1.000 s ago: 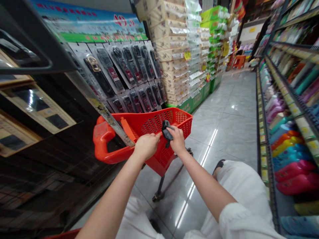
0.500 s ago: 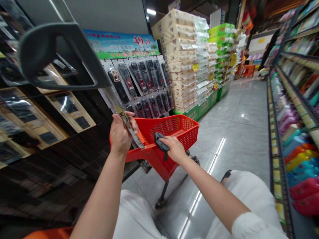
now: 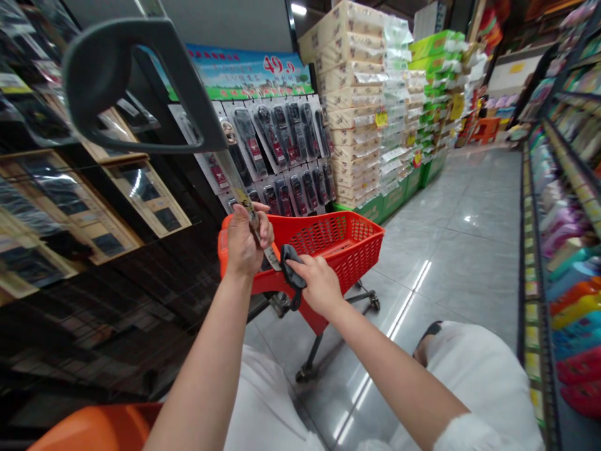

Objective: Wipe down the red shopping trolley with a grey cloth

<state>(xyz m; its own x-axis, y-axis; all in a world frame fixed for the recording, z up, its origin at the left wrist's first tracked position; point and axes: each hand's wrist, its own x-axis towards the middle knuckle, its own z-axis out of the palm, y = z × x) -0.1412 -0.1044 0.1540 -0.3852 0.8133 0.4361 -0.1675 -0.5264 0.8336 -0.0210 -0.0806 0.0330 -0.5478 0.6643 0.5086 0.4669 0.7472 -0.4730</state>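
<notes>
My left hand (image 3: 248, 241) is closed around a worn, stained metal bar (image 3: 232, 172), which slants down toward the red shopping cart (image 3: 357, 250). Higher up, the bar meets a dark grey plastic loop-shaped handle (image 3: 206, 119). My right hand (image 3: 319, 282) pinches a dark grey cloth (image 3: 292, 266) at the bar's lower end, just below my left hand. The cloth hides part of the cart's near rim. Whether the bar is fixed to the cart cannot be made out.
Packaged goods hang on a display rack (image 3: 282, 138) behind the cart. Stacked cartons (image 3: 354, 113) stand farther back. Shelves of colourful bottles (image 3: 573, 313) line the right side of the tiled floor (image 3: 469, 263). An orange surface (image 3: 94, 432) shows at lower left.
My right hand has moved left with the cloth, from the cart's side to the bar's lower end. My left hand keeps its grip. The whole view has shifted slightly.
</notes>
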